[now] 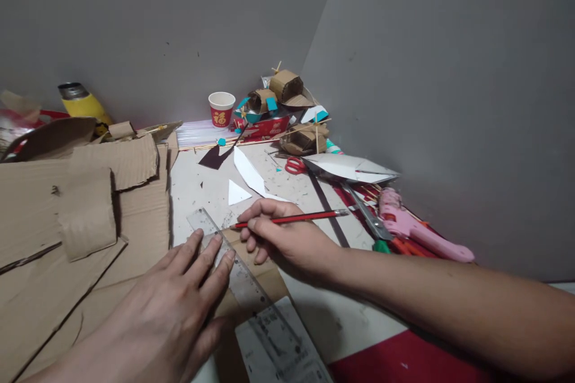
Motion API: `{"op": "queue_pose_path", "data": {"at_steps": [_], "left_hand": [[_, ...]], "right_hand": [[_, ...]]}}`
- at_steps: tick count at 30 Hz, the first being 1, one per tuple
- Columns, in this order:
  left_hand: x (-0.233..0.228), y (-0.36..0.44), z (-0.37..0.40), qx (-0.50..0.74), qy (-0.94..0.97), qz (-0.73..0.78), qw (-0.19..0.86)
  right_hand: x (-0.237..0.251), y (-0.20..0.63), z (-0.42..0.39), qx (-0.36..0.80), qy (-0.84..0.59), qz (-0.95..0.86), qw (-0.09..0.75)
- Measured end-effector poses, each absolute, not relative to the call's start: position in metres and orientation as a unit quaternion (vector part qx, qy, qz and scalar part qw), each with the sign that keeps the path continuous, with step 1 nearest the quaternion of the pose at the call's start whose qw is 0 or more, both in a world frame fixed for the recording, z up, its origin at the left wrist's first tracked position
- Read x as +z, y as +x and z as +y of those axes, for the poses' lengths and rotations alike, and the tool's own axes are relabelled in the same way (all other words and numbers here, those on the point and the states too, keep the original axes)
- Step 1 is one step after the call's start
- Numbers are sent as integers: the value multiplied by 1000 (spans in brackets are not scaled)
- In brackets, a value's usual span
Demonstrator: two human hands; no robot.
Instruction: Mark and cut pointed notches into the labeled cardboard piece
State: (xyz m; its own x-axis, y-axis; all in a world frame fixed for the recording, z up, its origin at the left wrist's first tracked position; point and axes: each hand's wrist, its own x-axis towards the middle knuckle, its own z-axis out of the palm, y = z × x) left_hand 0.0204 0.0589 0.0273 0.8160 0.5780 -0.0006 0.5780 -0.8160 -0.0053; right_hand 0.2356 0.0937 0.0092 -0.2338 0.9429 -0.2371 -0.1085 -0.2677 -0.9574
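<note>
Ruler (233,269) lies on cardboard (81,233) at worktop (202,185) front; pencil (287,218) tip just right of its edge. Cup (221,108) sits behind; glue gun (417,227) & scissors (295,165) to the right.

Dim, even light; stretched, soft edges.

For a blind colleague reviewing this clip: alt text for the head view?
A left hand presses a clear ruler flat on brown cardboard while the right hand holds a red pencil at its edge. Scissors, a pink glue gun and a paper cup lie beyond.
</note>
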Motion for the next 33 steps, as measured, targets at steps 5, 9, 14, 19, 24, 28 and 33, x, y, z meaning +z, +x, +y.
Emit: {"op": "queue_pose_path", "data": {"at_steps": [5, 9, 14, 19, 24, 28, 33], "left_hand": [[43, 33, 61, 76, -946, -312, -42], [42, 36, 61, 78, -941, -326, -46], [35, 33, 61, 53, -940, -331, -62], [39, 35, 60, 48, -942, -328, -55], [39, 34, 61, 57, -956, -286, -16], [37, 32, 62, 62, -949, -308, -14], [35, 32, 62, 42, -946, -321, -25]], "right_hand": [[11, 230, 92, 614, -492, -488, 378], [12, 229, 92, 593, -501, -520, 357], [9, 230, 94, 578, -502, -543, 346], [8, 229, 95, 542, -498, -583, 344], [9, 229, 96, 507, -489, -620, 347], [11, 230, 95, 484, -488, -642, 340], [13, 230, 96, 457, -490, -666, 328]]}}
